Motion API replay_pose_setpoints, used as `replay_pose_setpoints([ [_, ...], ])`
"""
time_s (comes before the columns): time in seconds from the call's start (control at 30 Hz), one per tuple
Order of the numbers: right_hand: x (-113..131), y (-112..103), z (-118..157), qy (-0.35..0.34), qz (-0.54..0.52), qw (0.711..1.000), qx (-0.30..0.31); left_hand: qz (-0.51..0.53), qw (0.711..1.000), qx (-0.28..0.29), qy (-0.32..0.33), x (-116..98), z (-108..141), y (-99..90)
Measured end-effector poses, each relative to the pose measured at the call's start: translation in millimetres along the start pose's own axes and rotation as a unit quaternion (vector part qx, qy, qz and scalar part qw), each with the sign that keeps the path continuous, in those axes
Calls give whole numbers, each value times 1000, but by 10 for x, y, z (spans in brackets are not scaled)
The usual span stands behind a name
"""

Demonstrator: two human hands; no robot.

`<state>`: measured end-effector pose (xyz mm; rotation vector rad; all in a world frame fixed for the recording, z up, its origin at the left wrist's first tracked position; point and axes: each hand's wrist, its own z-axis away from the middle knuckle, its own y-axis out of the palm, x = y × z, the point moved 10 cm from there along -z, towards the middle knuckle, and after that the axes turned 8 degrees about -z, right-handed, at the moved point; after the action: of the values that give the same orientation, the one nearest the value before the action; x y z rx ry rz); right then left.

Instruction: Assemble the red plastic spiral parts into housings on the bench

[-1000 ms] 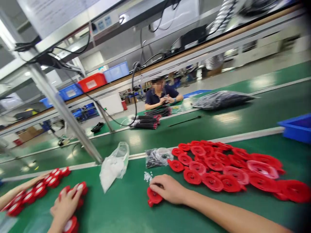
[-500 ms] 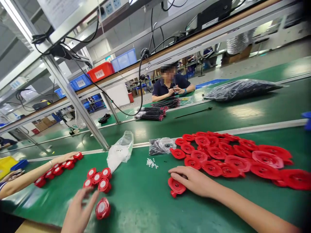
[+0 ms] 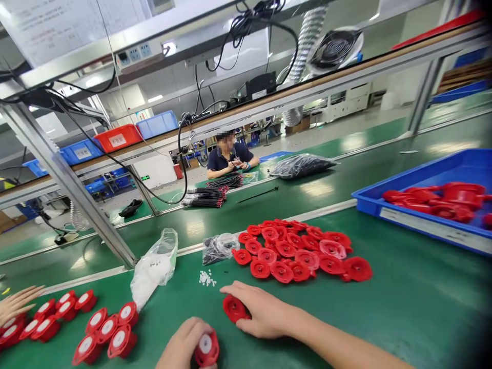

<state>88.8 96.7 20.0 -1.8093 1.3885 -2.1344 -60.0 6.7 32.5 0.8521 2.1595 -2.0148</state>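
White-disc red housing [image 3: 210,349]: round, thick-sided, red plastic-looking, with a white disc set in its face and a small darker spot at the disc's centre.
Disc housing's pose: tilted, white face toward the viewer; held in the left hand [image 3: 183,344], fingers over its 11 o'clock side.
Disc housing's place: low in view, between 6 and 7 o'clock; whether it touches the bench is unclear.
Open red housing [image 3: 232,309]: round, ridged in rings, dark at the centre, no white disc showing.
Open housing's pose: ringed face up, right hand [image 3: 265,311] around its 3 o'clock side.
Open housing's place: near the disc housing, toward 1 o'clock.
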Motion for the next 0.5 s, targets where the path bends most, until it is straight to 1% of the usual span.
replay_pose_setpoints([
  [0.03, -37, -30, -3, 0, -11, 1000, -5, 0, 999, 42, 33, -145, -189, 55],
  [0.1, -83, -79, -19, -7, -32, 999, -21, 1, 992, 98, 83, -344, -481, 133],
  [0.17, -116, -126, -44, -12, -41, 998, -48, 5, 987, 110, 115, -400, -667, 197],
  [0.23, -152, -159, -74, -9, -32, 997, -70, 25, 987, 89, 130, -322, -762, 260],
  [0.3, -185, -176, -105, -4, -18, 997, -75, 56, 989, 54, 125, -154, -778, 329],
  [0.4, -192, -217, -133, -2, -17, 997, -74, 81, 992, 13, 98, 86, -702, 433],
  [0.5, -167, -273, -148, -3, -39, 996, -79, 106, 990, -45, 76, 198, -615, 411],
])
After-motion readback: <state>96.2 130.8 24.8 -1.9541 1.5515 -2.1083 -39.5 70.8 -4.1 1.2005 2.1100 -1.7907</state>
